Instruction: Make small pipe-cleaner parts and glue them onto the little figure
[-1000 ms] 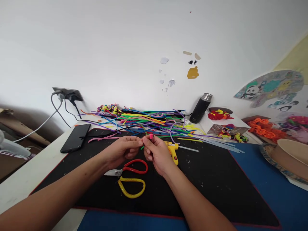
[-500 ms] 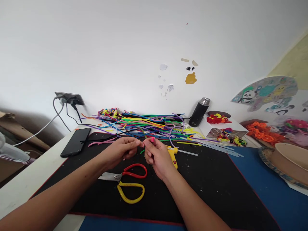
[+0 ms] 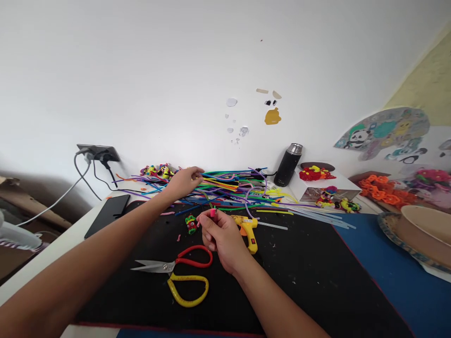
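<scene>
My right hand [image 3: 225, 237] is closed in a pinch on a small pink pipe cleaner piece [image 3: 213, 212], whose end sticks up past the thumb. Just left of those fingers lies a little green and red pipe cleaner figure [image 3: 191, 224]. Over the pile of coloured pipe cleaners [image 3: 225, 184], my left hand [image 3: 185, 182] reaches with its fingers a little apart; nothing shows in them. Scissors [image 3: 165, 266] with one red and one yellow handle rest, blades slightly apart, on the black mat [image 3: 299, 281]. A yellow glue gun [image 3: 251, 232] lies behind my right hand.
On the left is a phone [image 3: 107, 216], below a wall socket [image 3: 98, 152] with cables. A black flask [image 3: 289, 164] stands at the back beside a white box [image 3: 313, 192] bearing finished figures. Clear glue sticks [image 3: 327, 216] and a round basket [image 3: 398, 239] are to the right.
My left hand has left the pink piece and moved back to the pipe cleaner pile. My right hand keeps the pink piece. The green and red figure has come into view.
</scene>
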`<state>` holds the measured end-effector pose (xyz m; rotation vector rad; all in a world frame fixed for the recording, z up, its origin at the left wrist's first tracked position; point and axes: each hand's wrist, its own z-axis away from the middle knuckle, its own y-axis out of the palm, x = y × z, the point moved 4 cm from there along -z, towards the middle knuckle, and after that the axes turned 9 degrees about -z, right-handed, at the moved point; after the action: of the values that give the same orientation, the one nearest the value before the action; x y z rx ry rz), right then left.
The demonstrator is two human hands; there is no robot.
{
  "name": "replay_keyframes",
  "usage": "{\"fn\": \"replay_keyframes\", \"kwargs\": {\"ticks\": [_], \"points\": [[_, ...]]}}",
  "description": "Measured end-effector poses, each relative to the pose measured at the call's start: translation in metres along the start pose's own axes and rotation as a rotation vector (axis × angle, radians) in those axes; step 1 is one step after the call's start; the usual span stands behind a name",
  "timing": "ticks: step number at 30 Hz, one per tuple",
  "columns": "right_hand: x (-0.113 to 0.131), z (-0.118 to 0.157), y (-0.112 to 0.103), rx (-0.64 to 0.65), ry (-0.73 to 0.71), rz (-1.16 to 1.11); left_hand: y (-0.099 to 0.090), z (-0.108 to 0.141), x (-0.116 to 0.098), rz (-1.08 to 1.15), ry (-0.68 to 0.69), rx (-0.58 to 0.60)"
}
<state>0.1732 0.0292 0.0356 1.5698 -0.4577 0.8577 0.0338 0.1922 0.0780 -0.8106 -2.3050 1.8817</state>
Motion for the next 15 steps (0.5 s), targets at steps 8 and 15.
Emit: {"fn": "replay_keyframes", "kwargs": {"ticks": [8, 15], "points": [[0.003, 0.000, 0.002, 0.000, -0.012, 0.008, 0.046, -0.057, 0.008, -0.309, 0.138, 0.170], [0.004, 0.001, 0.009, 0.032, 0.015, 0.042, 0.054, -0.069, 0.015, -0.405, 0.111, 0.178]]}}
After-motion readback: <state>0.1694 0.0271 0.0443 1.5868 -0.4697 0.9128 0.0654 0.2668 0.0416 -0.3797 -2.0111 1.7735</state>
